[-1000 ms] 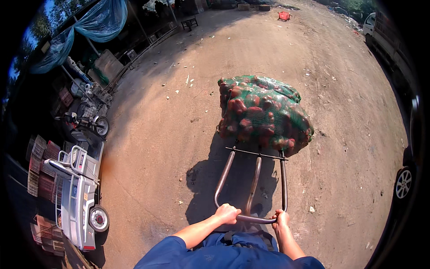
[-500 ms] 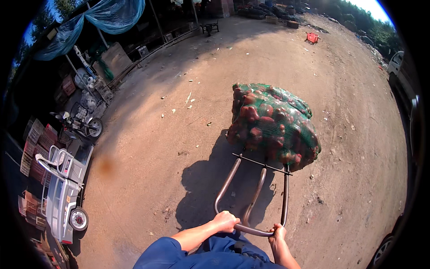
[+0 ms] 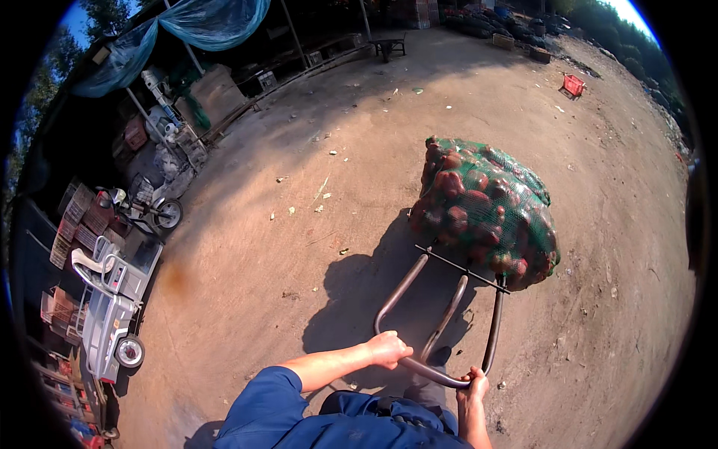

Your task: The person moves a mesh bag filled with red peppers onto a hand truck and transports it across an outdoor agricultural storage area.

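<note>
My left hand [image 3: 389, 349] is closed around the left part of a bent metal-tube handle of a hand cart [image 3: 400, 293]. At the handle's right corner, the fingers of my right hand [image 3: 475, 383] wrap the same tube. A thin crossbar [image 3: 460, 268] joins the cart's tubes near the load. Beyond it lie bulging green mesh sacks [image 3: 486, 213] filled with reddish, rounded produce whose exact kind I cannot make out. The sacks hide the cart's front and its wheels.
A grey cargo tricycle [image 3: 112, 318] and a motorcycle [image 3: 153, 209] stand at the left, beside stacked crates [image 3: 78, 217]. Blue plastic sheeting [image 3: 217, 22] hangs over a shed. A red crate [image 3: 573, 84] sits far right on the dirt ground; a dark cart [image 3: 387, 47] stands at the back.
The cart, its sacks and both hands sit further right in view. The yard's far objects have also shifted right, and the vehicle at the right has mostly left view. Both hands keep their grip.
</note>
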A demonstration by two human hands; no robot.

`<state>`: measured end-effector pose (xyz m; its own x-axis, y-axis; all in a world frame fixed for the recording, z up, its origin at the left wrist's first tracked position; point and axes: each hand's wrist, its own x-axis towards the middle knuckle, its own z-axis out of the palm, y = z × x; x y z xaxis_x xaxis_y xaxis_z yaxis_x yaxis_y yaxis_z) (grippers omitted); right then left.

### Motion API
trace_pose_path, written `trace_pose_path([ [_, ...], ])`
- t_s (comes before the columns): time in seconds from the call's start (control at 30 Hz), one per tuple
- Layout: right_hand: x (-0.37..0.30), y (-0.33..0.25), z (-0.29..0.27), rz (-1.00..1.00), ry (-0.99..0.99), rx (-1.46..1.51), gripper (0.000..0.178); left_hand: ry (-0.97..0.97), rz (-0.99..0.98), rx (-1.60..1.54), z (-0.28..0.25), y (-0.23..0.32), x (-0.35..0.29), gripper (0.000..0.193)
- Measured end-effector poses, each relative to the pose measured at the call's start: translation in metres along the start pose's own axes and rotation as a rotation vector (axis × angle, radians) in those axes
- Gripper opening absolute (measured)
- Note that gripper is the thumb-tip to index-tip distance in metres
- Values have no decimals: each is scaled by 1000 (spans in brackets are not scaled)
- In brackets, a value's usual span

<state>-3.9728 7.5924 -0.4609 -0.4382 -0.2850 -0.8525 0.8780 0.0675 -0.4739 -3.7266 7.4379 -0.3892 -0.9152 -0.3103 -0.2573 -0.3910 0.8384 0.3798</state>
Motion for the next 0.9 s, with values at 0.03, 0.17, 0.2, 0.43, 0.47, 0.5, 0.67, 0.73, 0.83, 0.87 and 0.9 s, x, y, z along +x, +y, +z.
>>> trace_pose_path([
  [0.03, 7, -19, 25, 26, -28, -7, 15, 0, -15, -9, -14, -16, 21, 18],
  [0.17, 53, -96, 118, -21, -55, 10, 12, -5, -161, 90, -78, -64, 115, 20],
  [0.2, 67, -122, 139, -33, -61, 17, 11, 21, -168, 91, -104, -72, 142, 19],
  [0.43, 167, -250, 282, -24, -96, 23, 12, -7, -127, 94, -205, -168, 314, 17],
  [0.47, 189, -264, 298, 27, -90, 5, 11, -31, -125, 90, -206, -184, 340, 17],
  [0.5, 225, -270, 306, 69, -68, -2, 10, -57, -127, 79, -205, -197, 366, 16],
  [0.67, 287, -358, 369, 11, -9, -73, 15, 39, -61, -26, -231, -236, 472, 14],
  [0.73, 321, -393, 398, 58, 49, -96, 17, 25, -86, -47, -245, -250, 521, 14],
  [0.83, 365, -446, 448, 46, -15, -68, 17, 52, -88, -51, -279, -282, 588, 14],
  [0.87, 376, -464, 464, 32, -45, -55, 17, 69, -90, -45, -291, -292, 608, 13],
  [0.9, 387, -484, 483, 12, -44, -78, 18, 61, -84, -36, -309, -301, 632, 14],
])
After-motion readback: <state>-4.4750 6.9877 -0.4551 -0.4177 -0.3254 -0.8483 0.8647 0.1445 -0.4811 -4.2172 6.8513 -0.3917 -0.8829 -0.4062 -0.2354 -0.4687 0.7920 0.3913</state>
